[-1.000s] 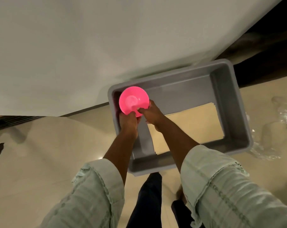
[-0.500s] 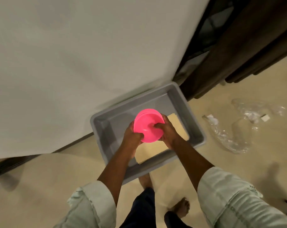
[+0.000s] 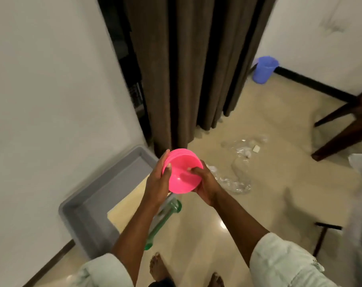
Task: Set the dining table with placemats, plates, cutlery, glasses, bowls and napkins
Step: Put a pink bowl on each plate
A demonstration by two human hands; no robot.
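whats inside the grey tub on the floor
Flat beige sheets, probably placemats, lie on the floor of the grey tub. The left arm and the pink bowls held above cover the tub's near right part, so anything there is hidden.

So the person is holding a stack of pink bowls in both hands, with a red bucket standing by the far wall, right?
Not quite. The head view shows the bucket by the far wall is blue, not red. The rest holds: the left hand and the right hand together hold the stack of pink bowls.
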